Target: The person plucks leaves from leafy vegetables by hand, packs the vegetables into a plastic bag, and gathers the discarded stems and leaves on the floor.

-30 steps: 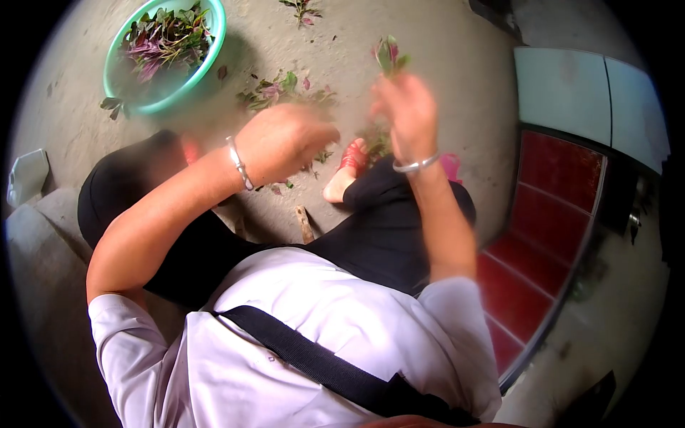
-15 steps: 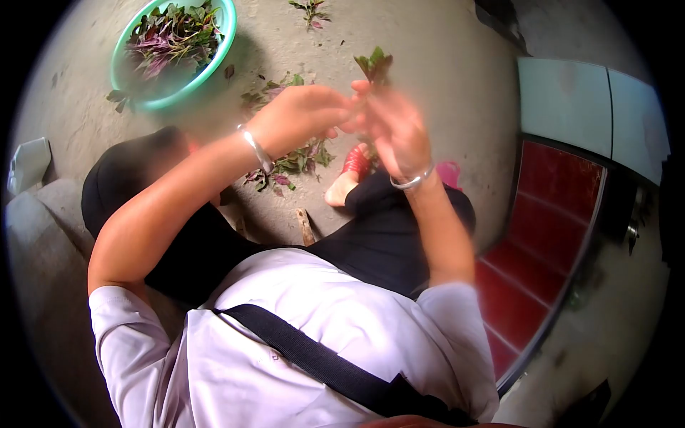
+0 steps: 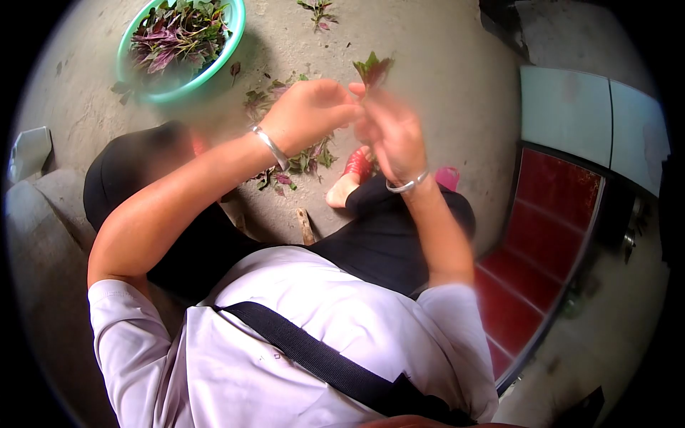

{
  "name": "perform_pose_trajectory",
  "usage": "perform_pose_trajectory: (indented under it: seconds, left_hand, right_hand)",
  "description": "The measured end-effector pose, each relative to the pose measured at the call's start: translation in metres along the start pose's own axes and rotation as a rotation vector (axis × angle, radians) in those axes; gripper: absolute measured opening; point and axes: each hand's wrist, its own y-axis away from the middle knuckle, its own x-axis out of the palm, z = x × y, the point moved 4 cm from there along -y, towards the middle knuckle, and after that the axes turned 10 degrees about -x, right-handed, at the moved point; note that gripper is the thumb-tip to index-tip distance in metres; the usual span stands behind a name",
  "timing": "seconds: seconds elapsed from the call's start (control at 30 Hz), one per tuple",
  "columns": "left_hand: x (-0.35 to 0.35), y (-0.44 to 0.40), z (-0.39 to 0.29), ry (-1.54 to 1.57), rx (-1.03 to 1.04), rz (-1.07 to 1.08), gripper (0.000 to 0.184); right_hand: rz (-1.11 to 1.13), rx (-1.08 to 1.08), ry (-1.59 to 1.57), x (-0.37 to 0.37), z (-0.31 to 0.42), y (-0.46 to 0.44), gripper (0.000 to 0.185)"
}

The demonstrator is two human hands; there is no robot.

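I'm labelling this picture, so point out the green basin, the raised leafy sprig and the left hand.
Green basin (image 3: 235, 38): head view, on the right side of its rim.
Leafy sprig (image 3: 369, 69): head view, on its green leaf.
Left hand (image 3: 307, 110): head view, on its back.

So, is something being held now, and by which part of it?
A sprig, held below its leafy top in the right hand. Whether the left hand grips it too cannot be told.
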Motion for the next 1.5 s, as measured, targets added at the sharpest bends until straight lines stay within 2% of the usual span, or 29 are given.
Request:
perform_pose_trajectory:
  seconds: [0.17, 0.23, 0.53, 0.73, 0.93, 1.13, 1.23, 1.5]
  left_hand:
    - [0.001, -0.003, 0.005, 0.017, 0.031, -0.009, 0.02]
    - [0.003, -0.003, 0.004, 0.025, 0.061, -0.009, 0.012]
    - [0.001, 0.001, -0.003, 0.069, 0.108, -0.005, 0.008]
    - [-0.003, 0.003, -0.002, 0.206, -0.056, -0.013, 0.01]
    - [-0.003, 0.0, 0.005, 0.179, -0.112, 0.008, 0.015]
    - [0.002, 0.004, -0.005, 0.173, -0.119, 0.083, 0.019]
    - [0.002, 0.002, -0.003, 0.168, -0.07, 0.098, 0.026]
    - [0.0, 0.0, 0.005, 0.091, -0.136, 0.081, 0.017]
  right_hand:
    - [0.091, 0.005, -0.042, -0.004, -0.005, -0.001, 0.022]
    - [0.088, 0.022, -0.044, -0.004, -0.005, -0.001, 0.023]
    - [0.055, 0.082, -0.106, -0.008, -0.007, -0.001, 0.024]
    - [0.047, 0.107, -0.134, -0.012, -0.009, -0.002, 0.024]
    - [0.041, 0.111, -0.117, -0.01, -0.008, -0.001, 0.023]
    - [0.017, 0.118, -0.083, -0.007, -0.009, 0.0, 0.022]
    - [0.022, 0.124, -0.069, -0.006, -0.01, 0.001, 0.022]
    - [-0.013, 0.047, 0.026, -0.009, -0.008, 0.0, 0.019]
